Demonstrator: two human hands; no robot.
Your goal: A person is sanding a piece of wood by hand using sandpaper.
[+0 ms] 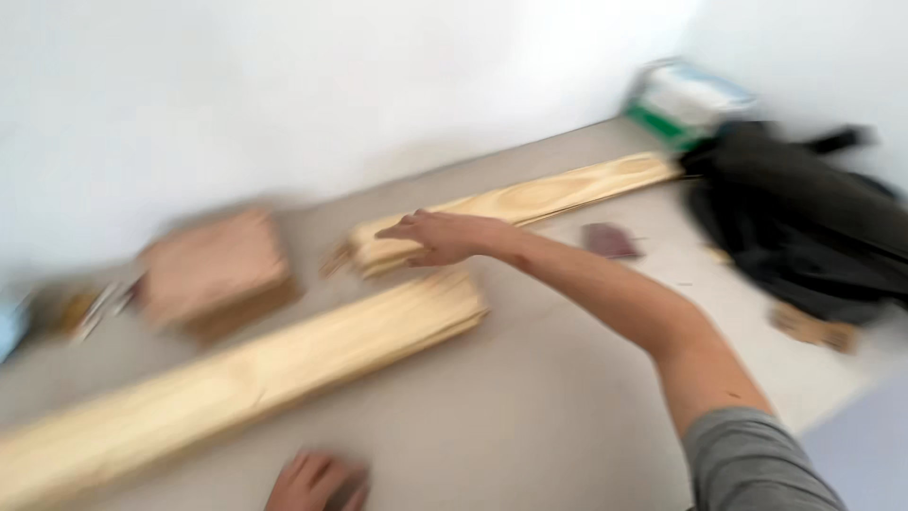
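Near plank (236, 383) lies flat on the floor (549, 416), running left. Left hand (317, 483) pressed flat on the floor, holding nothing (probably bracing). Right hand (440, 237), fingers extended, rests on the near end of the far plank (515, 203); grip unclear through blur.
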